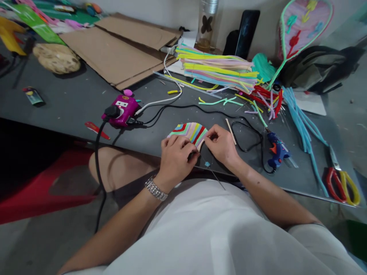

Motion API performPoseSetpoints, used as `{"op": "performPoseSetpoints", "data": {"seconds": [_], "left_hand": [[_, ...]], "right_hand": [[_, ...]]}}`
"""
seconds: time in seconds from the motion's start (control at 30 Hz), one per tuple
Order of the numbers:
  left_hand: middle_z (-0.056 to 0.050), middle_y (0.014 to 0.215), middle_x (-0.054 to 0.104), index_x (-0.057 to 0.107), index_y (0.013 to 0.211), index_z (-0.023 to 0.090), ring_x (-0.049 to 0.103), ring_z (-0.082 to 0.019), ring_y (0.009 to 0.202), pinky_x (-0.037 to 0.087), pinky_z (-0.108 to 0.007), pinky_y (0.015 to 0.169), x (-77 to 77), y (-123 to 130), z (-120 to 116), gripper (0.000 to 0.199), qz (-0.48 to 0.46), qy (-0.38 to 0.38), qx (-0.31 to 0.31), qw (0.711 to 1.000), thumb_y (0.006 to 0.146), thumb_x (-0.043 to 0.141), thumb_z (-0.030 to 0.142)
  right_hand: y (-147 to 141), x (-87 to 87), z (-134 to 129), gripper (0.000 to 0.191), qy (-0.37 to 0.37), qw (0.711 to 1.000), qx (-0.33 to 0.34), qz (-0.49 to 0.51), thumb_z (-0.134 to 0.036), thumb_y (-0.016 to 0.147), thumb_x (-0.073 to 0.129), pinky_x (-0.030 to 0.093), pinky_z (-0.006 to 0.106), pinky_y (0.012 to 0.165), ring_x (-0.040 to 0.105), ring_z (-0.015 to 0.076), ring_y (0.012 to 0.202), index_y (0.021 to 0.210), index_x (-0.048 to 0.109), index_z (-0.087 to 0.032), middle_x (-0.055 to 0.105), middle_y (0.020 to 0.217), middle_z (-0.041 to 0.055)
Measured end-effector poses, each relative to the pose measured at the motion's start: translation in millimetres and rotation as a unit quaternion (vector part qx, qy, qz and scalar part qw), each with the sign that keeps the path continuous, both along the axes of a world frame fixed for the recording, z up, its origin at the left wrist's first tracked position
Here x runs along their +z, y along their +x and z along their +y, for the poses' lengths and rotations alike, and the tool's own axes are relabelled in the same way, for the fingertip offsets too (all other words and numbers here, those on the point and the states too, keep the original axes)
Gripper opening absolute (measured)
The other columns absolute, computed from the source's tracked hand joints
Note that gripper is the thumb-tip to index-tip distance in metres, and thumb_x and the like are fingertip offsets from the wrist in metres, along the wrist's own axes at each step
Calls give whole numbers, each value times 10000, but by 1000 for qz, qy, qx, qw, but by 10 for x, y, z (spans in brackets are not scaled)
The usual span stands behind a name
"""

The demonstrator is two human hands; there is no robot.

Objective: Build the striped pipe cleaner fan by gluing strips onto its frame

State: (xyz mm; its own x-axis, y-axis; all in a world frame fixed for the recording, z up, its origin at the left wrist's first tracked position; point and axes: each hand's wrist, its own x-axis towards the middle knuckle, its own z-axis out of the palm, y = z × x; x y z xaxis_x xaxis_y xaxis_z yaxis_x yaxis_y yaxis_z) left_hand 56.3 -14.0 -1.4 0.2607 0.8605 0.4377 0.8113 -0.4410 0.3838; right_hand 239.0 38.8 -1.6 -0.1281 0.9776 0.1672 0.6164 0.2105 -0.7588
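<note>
A rounded piece of striped pipe-cleaner craft (189,130), in red, yellow, green, pink and blue rows, rests at the table's front edge. My left hand (176,158) lies over its lower left side, fingers curled onto it. At its right edge my right hand (222,145) pinches with thumb and fingertips, by a pale pipe cleaner (201,144) that curves along the border. The fingertips partly hide the contact. Just below, a small blue tuft on a thin wire (207,164) shows in front of my shirt. A loose cream pipe cleaner (231,131) lies beside my right hand.
A blue glue gun (277,151) lies at right with its black cord looped nearby. Scissors (336,183) and blue pipe cleaners (301,122) sit farther right. Behind are a pipe-cleaner bundle (218,67), cardboard (114,49) and a magenta power socket (124,110).
</note>
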Motion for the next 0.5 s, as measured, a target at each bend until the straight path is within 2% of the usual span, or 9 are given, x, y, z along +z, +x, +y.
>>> {"op": "performPoseSetpoints", "data": {"seconds": [0.2,0.33,0.5], "left_hand": [[-45,936,700,674,775,218,600,-267,996,390,-455,880,10,73,-9,118,6,16,41,999,884,715,203],[-39,926,705,667,768,222,602,-271,985,393,-460,880,6,88,-18,122,2,18,50,999,875,724,207],[-33,909,706,659,756,219,609,-268,969,395,-455,864,-11,85,-15,129,-4,20,43,999,848,738,173]], "right_hand": [[19,-10,-17,88,37,998,-2,-40,-179,830,614,361,269,618,504,136,638,755,585,-216,589,740,-15],[100,14,-16,81,50,996,15,-72,-165,863,605,394,281,675,543,154,697,799,633,-205,614,807,14],[213,81,13,98,8,993,24,-112,-124,842,629,410,288,702,582,168,741,797,672,-199,631,814,20]]}}
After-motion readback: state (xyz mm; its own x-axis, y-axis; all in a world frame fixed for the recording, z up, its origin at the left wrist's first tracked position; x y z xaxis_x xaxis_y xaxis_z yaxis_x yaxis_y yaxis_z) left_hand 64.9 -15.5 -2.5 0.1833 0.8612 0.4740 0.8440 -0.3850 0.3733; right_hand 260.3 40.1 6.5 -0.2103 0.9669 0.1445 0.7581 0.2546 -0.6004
